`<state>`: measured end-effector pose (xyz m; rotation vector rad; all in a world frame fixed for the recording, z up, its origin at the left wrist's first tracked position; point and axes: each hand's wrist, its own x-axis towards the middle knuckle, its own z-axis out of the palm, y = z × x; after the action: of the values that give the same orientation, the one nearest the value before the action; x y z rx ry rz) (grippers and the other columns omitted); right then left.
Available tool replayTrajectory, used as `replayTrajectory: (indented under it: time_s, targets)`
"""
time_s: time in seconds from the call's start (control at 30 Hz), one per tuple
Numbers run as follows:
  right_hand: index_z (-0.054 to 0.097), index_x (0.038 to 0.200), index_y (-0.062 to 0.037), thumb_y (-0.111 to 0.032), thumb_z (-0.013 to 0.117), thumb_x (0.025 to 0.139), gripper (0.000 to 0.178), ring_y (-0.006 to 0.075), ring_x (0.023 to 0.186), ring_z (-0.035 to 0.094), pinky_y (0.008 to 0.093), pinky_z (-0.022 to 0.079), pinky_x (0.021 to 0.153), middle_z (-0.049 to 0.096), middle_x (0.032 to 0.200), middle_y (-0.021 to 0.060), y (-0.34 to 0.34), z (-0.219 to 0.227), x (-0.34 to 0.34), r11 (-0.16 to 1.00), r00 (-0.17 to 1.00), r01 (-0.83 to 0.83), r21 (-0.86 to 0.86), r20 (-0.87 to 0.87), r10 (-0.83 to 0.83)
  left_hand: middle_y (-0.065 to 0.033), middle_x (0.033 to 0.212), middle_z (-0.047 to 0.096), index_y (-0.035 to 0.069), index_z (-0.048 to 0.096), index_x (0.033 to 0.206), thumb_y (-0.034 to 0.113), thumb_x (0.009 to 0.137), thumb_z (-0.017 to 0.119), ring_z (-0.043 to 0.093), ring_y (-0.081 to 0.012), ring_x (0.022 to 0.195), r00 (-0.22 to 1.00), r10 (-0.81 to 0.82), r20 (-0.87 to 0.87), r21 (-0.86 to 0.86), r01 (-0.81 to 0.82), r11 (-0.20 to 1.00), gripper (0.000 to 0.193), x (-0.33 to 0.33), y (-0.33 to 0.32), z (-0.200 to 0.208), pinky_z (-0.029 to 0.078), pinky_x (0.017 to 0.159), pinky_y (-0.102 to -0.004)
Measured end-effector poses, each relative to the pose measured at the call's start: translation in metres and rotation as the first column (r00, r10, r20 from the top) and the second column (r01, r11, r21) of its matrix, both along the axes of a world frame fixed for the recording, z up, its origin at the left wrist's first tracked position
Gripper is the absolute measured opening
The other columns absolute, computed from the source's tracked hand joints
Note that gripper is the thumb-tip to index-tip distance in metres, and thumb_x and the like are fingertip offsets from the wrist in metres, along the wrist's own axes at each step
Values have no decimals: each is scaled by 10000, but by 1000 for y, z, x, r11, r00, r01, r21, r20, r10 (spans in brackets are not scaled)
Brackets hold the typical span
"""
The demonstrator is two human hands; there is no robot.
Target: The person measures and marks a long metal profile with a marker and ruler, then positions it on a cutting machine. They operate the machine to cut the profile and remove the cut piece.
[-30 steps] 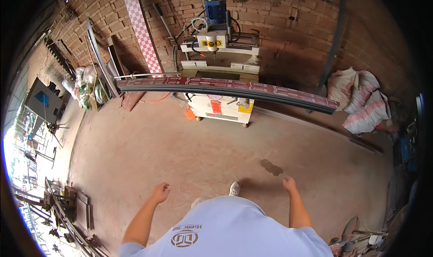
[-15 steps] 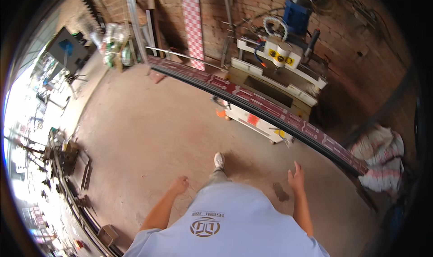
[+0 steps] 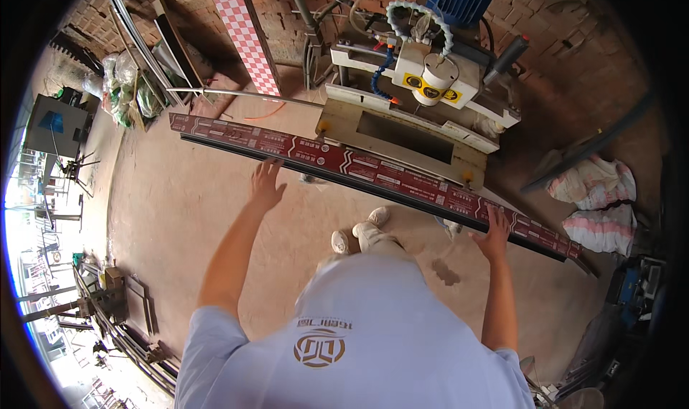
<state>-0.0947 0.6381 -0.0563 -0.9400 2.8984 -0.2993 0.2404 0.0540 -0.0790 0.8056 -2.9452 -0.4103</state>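
Observation:
A long profile bar [image 3: 359, 171], covered in dark red film with a black near edge, lies slantwise in front of a white milling machine [image 3: 430, 79]. My left hand [image 3: 266, 184] is open at the bar's near black edge, left of the middle, its fingertips just at the edge; whether they touch is hard to tell. Farther right my right hand [image 3: 494, 237] is open too, with its spread fingers lying over the red top face. Neither hand is wrapped round the bar. The machine's spindle head with yellow round stickers stands beyond the bar.
A blue motor [image 3: 463, 0] tops the machine. Behind, a red-and-white checked board [image 3: 244, 39] leans on the brick wall near bagged material [image 3: 129, 86]. White woven sacks [image 3: 603, 201] lie at the right, and metal lengths [image 3: 125, 348] at the lower left.
I have come closer to the bar and machine. Both hands have moved forward from beside my body to the bar, and the left one has opened from a loosely curled shape.

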Motion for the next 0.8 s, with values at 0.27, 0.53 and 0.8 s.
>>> replayTrajectory:
  time_s: [0.27,0.53,0.8]
  targets:
    - [465,1473,-143,-172,887,615,956,376,1412,404,550,267,1201,505,1453,150,1,-15,-54,994,999,-46,100,9,45,-124,1601,394,242,409,1562,131,672,884,354,-345,1476,978,-114,176,-141,140,980,1016,-70,-67,-5,293,1213,-500]
    - [556,1271,-106,-117,861,556,777,370,1191,539,507,403,1102,581,1205,135,-8,-1,-70,987,987,-117,109,120,103,-128,1180,600,76,581,1201,95,581,876,541,-353,1202,898,-243,368,-58,283,957,688,-105,-93,10,406,1121,-451]
    - [585,1216,-94,-105,859,525,743,383,1137,554,491,460,1013,591,1155,131,-16,47,-65,998,999,-42,53,-2,43,-161,1173,618,58,576,1208,66,541,903,586,-388,1121,951,-310,-17,-218,299,929,743,-100,-102,51,477,1030,-500]
